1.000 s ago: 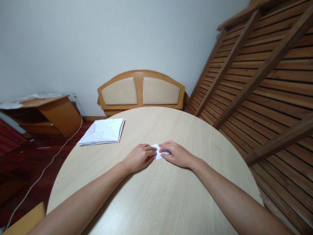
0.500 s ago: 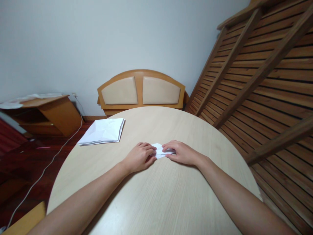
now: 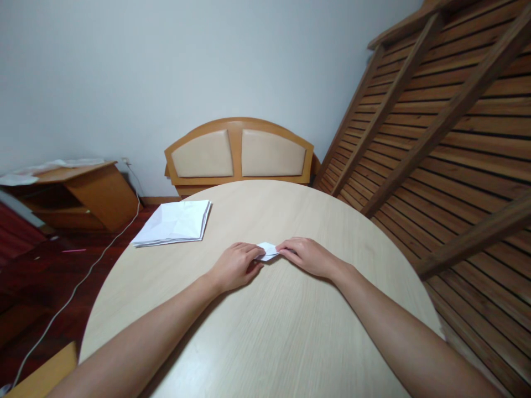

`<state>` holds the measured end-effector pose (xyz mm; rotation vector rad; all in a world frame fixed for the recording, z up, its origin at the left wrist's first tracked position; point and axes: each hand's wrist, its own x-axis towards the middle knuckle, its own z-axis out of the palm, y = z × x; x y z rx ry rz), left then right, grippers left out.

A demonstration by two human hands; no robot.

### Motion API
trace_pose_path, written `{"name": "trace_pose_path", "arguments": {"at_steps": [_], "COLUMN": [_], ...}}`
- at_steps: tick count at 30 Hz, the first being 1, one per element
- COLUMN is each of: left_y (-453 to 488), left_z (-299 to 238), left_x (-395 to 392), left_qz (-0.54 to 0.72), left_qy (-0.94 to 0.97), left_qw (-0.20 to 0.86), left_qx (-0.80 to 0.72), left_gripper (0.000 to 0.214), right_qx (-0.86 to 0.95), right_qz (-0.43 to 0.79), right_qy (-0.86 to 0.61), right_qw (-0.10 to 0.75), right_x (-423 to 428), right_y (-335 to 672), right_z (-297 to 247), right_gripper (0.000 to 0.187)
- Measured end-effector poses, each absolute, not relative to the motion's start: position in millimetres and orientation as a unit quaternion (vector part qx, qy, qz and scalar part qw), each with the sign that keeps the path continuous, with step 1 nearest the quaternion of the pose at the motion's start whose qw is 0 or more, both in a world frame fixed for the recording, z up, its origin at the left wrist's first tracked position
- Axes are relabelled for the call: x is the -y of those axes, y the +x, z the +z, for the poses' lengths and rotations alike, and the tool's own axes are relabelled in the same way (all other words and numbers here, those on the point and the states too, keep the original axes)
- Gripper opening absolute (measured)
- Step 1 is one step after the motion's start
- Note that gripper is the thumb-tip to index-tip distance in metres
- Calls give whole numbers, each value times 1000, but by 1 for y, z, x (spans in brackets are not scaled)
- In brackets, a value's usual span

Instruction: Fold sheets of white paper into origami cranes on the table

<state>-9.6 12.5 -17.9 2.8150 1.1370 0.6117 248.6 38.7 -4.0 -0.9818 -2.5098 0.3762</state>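
Both hands are resting mid-tabletop (image 3: pixel 265 331). Left hand (image 3: pixel 234 267) is lying curled, fingertips pinning the small folded paper (image 3: pixel 266 250). Right hand (image 3: pixel 305 256) is pressing its other end, fingers bent flat on it. Paper is lying between them. Farther left, a stack of white sheets (image 3: pixel 174 222) is sitting near the edge.

No writing, label, brand or number can be read on anything in view.

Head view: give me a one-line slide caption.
Both hands, left hand and right hand, press a small folded white paper on a round table.
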Motion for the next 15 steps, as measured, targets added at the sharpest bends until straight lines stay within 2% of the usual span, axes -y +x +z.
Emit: {"name": "trace_pose_path", "arguments": {"at_steps": [11, 15], "left_y": [-13, -12], "left_z": [-19, -18], "left_x": [-16, -15], "left_qz": [212, 209], "left_qy": [877, 870], "left_qw": [51, 58], "left_qx": [-428, -442], "left_gripper": [25, 24], "right_qx": [897, 903], "right_qz": [174, 178], "right_qy": [-332, -318], "right_qw": [233, 226], "right_x": [-31, -31], "right_y": [244, 243], "right_z": [1, 1], "right_gripper": [24, 36]}}
